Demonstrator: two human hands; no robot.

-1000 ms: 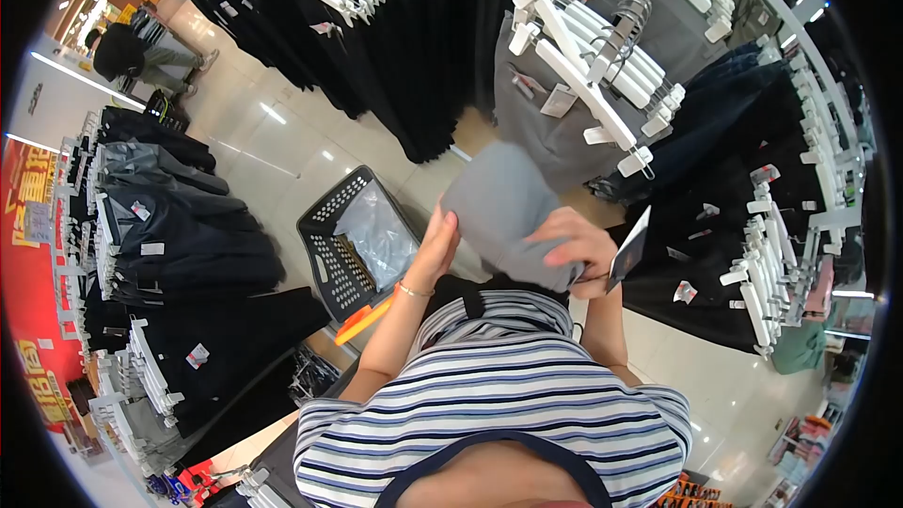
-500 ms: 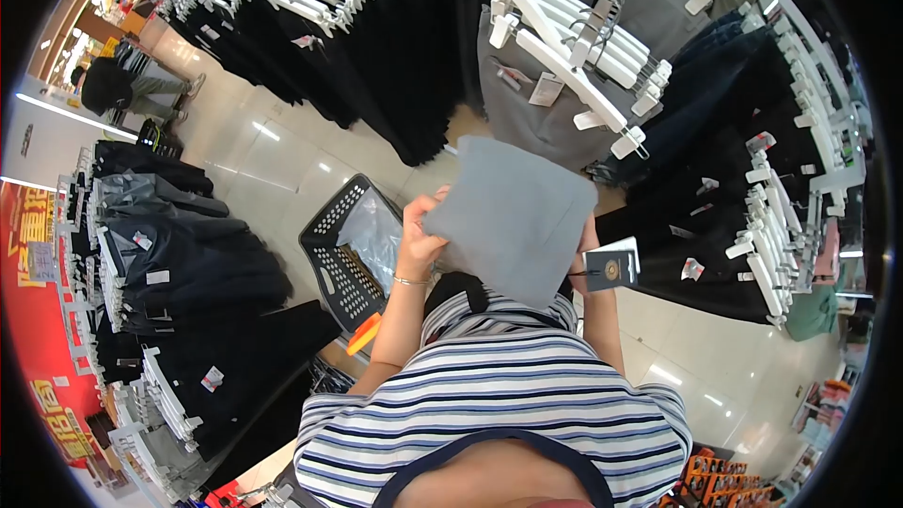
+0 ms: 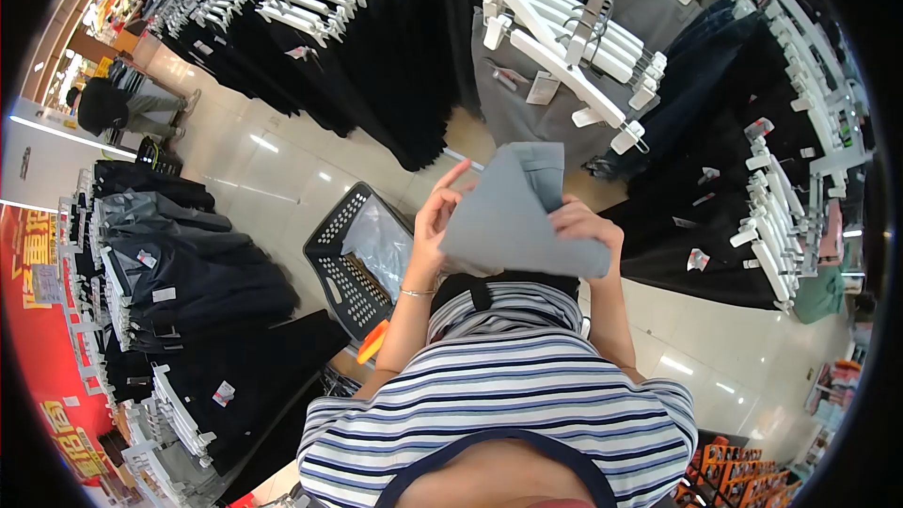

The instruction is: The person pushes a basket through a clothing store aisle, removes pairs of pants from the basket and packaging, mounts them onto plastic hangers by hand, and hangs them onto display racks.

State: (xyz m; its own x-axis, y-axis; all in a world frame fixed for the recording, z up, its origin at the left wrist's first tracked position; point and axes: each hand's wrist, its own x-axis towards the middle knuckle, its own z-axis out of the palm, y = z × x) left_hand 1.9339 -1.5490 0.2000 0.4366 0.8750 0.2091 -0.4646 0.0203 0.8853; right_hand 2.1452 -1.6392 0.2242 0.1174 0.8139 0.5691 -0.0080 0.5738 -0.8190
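A folded grey garment (image 3: pixel 513 226), perhaps trousers, is held up in front of my waist. At its left edge, my left hand (image 3: pixel 440 216) grips the cloth, with the index finger stretched out. My right hand (image 3: pixel 591 230) is closed on the right side, its fingers lying over the cloth where a flap is bent back. The upper right part of the garment stands up in a fold. The dark hang tag does not show now.
Left of the garment, a dark perforated basket (image 3: pixel 343 268) holds a clear plastic bag (image 3: pixel 381 249). Trousers hang on white hangers (image 3: pixel 564 52) ahead, with more racks at both sides. Dark clothes (image 3: pixel 198 259) hang at left. Another person (image 3: pixel 108 105) stands at the far left.
The grey garment has gone from a flat square to a bent, partly opened fold. My right hand has moved up and over it, and the hang tag has gone out of sight.
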